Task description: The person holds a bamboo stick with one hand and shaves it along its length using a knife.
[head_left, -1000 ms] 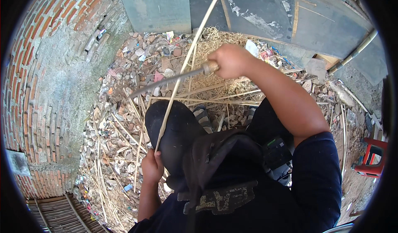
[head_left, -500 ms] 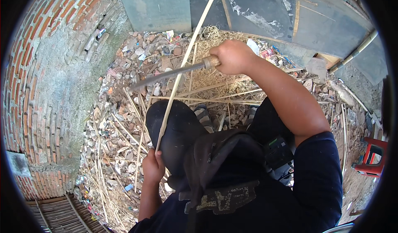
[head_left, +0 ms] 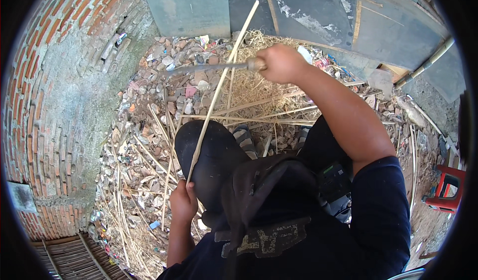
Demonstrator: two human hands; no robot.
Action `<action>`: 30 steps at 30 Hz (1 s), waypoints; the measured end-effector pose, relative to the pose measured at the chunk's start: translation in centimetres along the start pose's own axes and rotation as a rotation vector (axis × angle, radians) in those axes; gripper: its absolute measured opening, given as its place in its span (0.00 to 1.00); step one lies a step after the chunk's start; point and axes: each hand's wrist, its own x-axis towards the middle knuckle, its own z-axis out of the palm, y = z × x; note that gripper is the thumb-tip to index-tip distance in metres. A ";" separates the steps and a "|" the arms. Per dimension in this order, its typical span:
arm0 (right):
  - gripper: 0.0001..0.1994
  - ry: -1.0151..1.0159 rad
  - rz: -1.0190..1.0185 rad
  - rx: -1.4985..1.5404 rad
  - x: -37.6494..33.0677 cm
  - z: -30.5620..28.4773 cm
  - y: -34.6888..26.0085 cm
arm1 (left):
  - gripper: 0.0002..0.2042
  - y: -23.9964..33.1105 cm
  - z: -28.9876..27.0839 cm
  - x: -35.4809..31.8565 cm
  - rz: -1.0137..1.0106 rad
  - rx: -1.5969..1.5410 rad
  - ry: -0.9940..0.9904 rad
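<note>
The knife [head_left: 209, 67] and right hand [head_left: 284, 63] have moved toward twelve o'clock, fist wrapped round the handle [head_left: 256, 64], blade crossing a stick [head_left: 214, 100] toward nine. The left hand [head_left: 182, 200], fingers curled, grips the stick's near part; it slants across a knee [head_left: 211, 148] toward one.

Brick wall [head_left: 74, 95], left; stool [head_left: 445, 200], right. Shavings [head_left: 254, 88] lie before the 2 feet [head_left: 245, 141]. 1 stick [head_left: 210, 109] crosses the left knee [head_left: 219, 148].

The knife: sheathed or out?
The knife is out: its bare blade, slightly blurred, extends from the tan handle and crosses the pale strip.
</note>
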 end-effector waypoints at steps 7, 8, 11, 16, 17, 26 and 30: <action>0.10 0.020 0.020 -0.045 -1.3 -0.2 -0.7 | 0.14 0.3 -0.7 0.0 -0.017 0.029 -0.054; 0.10 0.017 0.024 -0.045 -1.6 0.3 -1.5 | 0.14 0.3 -0.6 0.0 -0.011 0.016 -0.054; 0.06 0.147 -0.282 -0.141 -1.8 1.4 -3.0 | 0.15 -0.2 -0.2 0.2 0.008 -0.011 -0.041; 0.09 0.070 -0.045 0.091 -0.5 0.1 0.6 | 0.21 0.0 -0.1 0.2 0.014 -0.137 -0.014; 0.09 0.113 -0.022 0.065 -0.4 0.3 1.2 | 0.18 -0.1 -0.1 0.3 0.007 -0.121 -0.031; 0.06 0.138 -0.213 -0.044 -2.1 0.9 -1.9 | 0.18 0.2 -0.4 0.2 0.013 -0.048 -0.051; 0.10 -0.046 -0.054 -0.054 -1.3 -0.3 -1.3 | 0.15 -0.1 -0.3 0.4 0.022 -0.008 -0.034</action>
